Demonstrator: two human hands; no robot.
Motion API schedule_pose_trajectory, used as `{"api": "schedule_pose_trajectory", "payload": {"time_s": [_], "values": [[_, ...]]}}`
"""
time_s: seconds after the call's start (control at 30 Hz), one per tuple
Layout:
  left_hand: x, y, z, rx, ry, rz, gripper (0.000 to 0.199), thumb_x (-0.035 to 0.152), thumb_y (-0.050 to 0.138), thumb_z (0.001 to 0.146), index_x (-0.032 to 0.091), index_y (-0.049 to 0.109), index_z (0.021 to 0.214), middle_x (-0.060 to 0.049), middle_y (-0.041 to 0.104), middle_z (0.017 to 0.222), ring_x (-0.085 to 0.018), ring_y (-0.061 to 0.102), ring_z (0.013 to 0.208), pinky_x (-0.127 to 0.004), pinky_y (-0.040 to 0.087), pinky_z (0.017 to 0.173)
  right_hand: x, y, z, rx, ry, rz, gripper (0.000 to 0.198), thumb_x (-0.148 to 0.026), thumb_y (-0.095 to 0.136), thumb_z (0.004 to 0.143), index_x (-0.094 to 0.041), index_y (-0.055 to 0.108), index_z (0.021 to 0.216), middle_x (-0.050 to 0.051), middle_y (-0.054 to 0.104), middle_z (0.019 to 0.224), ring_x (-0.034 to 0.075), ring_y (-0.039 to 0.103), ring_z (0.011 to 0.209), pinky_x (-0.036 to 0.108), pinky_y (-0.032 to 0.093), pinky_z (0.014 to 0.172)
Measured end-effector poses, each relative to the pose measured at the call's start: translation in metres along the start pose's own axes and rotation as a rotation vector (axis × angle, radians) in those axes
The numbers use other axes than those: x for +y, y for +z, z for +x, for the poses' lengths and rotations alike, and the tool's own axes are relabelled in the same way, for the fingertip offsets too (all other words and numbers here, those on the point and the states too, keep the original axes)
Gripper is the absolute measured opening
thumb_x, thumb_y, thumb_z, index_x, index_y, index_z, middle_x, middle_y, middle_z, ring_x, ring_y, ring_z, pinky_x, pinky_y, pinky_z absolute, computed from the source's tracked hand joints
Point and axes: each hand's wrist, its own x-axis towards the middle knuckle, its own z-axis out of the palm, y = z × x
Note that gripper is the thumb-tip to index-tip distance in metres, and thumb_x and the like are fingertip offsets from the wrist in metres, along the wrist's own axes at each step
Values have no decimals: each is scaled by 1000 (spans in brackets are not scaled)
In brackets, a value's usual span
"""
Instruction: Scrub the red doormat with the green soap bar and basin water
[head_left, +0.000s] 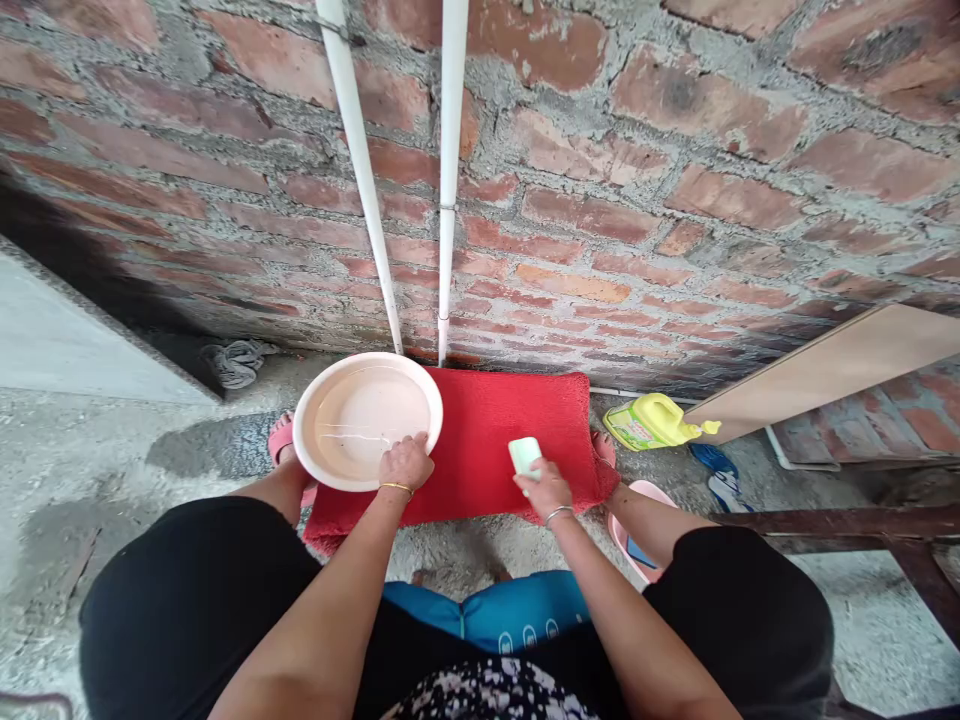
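A cream plastic basin (pixel 305 455) with clear water in it stands at the left end of a red textile mat (pixel 517 400). My left hand (pixel 406 464), with a gold bracelet at the wrist, is closed on the basin's near right rim. Over the right half of the mat, my right hand (pixel 546 490) grips a pale green and white block (pixel 524 455) by its near end. Whether this block is a brush or a bar of soap, I cannot tell. The fingers hide its lower part.
A yellow jug (pixel 651 421) lies near the mat's right end, against a leaning board (pixel 825 370). Behind my right leg is a pink tub (pixel 652 490). Two white pipes (pixel 448 200) run down the brick wall. A coiled grey rope (pixel 238 362) lies at left.
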Motion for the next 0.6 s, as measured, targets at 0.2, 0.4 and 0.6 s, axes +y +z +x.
{"api": "schedule_pose_trajectory", "payload": {"time_s": [0.2,0.4,0.6], "values": [[-1,-2,-1,-9,-1,-4,44,20,38,79,24,51,121,-12,60,108,-24,58,99,-37,45,80,-107,35,-58,-193,-703,-297,38,-46,59,76,-24,58,107,8,54,109,24,48,104,39,27,94],[0,2,0,8,-2,-2,43,21,39,80,23,51,122,-12,60,106,-24,58,98,-38,45,79,-56,10,-18,-178,-379,-261,40,-42,65,69,-25,61,105,6,55,105,20,54,93,33,35,85],[-3,5,2,12,6,-14,41,20,40,79,23,53,117,-12,60,105,-25,59,97,-39,45,80,68,-33,10,93,335,102,35,-48,66,65,-19,66,84,6,63,77,19,60,65,29,43,61]]}}
